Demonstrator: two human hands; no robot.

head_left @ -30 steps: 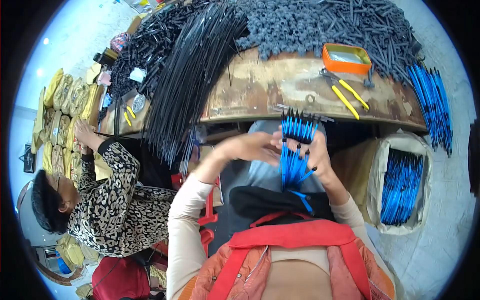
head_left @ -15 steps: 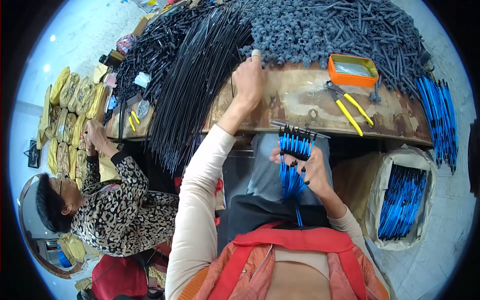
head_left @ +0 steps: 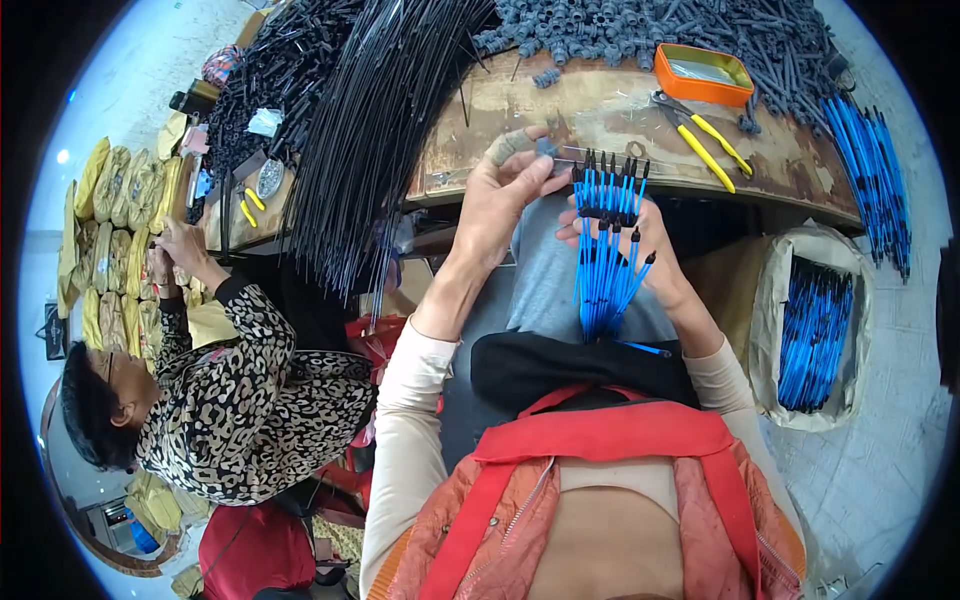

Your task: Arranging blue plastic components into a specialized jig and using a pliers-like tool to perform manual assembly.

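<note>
I'm pinching a small grey fitting between the thumb and fingers of the left hand, just beside the upper ends of the blue sticks. The right hand is cradling that bundle from behind, over the grey trousers; how firmly its fingers are closing, I can't tell. The sticks are fanning out, so a slack palm could let the outer ones slip. The fitting is sitting near the fingertips; a knock against the table could pop it loose.
</note>
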